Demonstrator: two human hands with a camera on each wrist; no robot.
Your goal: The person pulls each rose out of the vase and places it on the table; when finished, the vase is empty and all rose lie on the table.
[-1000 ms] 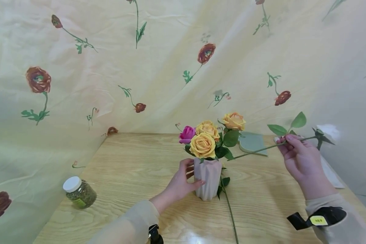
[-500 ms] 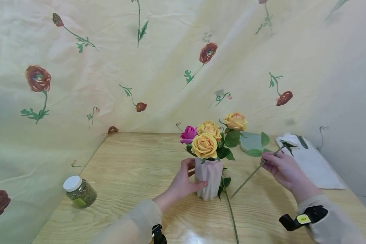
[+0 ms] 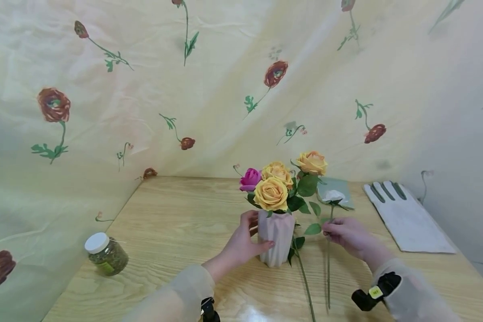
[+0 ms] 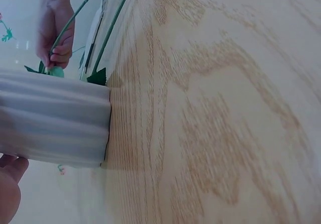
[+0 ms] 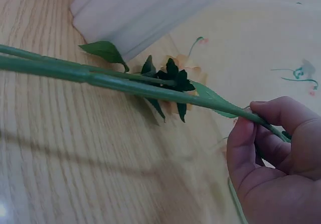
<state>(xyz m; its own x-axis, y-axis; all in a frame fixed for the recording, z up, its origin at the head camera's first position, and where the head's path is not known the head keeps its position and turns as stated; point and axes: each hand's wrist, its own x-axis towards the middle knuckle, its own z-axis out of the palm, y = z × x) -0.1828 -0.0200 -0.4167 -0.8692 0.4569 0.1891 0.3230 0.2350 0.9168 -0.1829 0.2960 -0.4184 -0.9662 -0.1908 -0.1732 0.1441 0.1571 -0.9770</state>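
Observation:
My left hand (image 3: 240, 243) grips a pale pleated vase (image 3: 274, 237), thumb on its front and fingers at its left side. Yellow roses (image 3: 271, 193) and a magenta rose (image 3: 250, 179) stand in the vase. To the right of it, my right hand (image 3: 351, 235) pinches the stem of a white rose (image 3: 333, 196), held nearly upright with the stem end downward. The right wrist view shows finger and thumb on this green stem (image 5: 150, 89). Another stem (image 3: 304, 281) lies on the table beside the vase; its orange-yellow bloom (image 5: 188, 76) appears in the right wrist view.
A jar with a white lid (image 3: 106, 254) stands at the left on the wooden table (image 3: 177, 223). At the right lies a white glove-like item with green fingers (image 3: 410, 219). Behind the white rose is a grey-green flat piece (image 3: 344, 188). Flower-printed cloth (image 3: 225, 89) hangs behind.
My right hand has moved left and down toward the vase, and the white rose has swung from slanting to nearly upright. The left hand keeps its hold on the vase.

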